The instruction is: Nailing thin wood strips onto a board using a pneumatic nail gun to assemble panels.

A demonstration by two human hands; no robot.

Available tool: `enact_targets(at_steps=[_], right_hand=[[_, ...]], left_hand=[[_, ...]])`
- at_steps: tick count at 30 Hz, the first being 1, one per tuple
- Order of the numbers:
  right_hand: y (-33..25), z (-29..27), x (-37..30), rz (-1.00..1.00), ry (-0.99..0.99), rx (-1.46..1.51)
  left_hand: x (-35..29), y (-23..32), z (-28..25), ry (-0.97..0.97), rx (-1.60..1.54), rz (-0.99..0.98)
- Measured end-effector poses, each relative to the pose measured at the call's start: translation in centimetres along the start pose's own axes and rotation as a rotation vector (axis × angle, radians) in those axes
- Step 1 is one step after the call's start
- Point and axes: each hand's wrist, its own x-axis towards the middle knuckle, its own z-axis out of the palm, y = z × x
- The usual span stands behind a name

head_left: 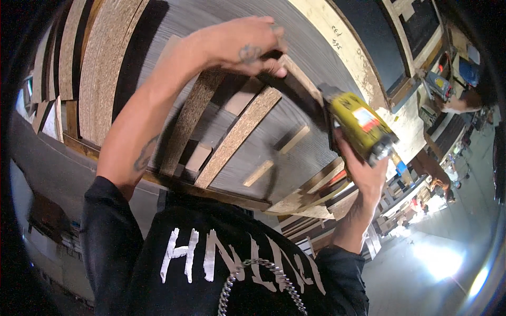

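My right hand [363, 166] grips the handle of a yellow and black nail gun [358, 121], blurred by motion. The gun's dark nose meets the right end of a narrow wooden strip [301, 79]. At the strip's other end my left hand [258, 50] is closed, thumb and fingers pinching it. Under both hands lies a grey wood-grain panel [263, 134]. A long chipboard strip [240, 137] runs across it below my left hand, with small wooden blocks [258, 173] nearby.
Stacked chipboard boards [110, 68] stand at the left. Along the far right runs a pale board [342, 42] with handwriting. A dark-framed panel [387, 47] lies beyond it. Another person's hand [464, 102] shows at the far right, near a blue tool [436, 81].
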Motion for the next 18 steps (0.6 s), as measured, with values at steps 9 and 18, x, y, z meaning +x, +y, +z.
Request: enact_targets(at_steps=[9, 18], right_hand=[[0.5, -3.2, -2.1, 0.209, 0.069, 0.056], [3.7, -4.4, -2.2, 0.047, -0.012, -0.192]], left_hand=[[-1.5, -2.0, 1.1, 0.501, 0.068, 0.054], [-0.2, -0.7, 2.4, 0.296, 0.182, 0.035]])
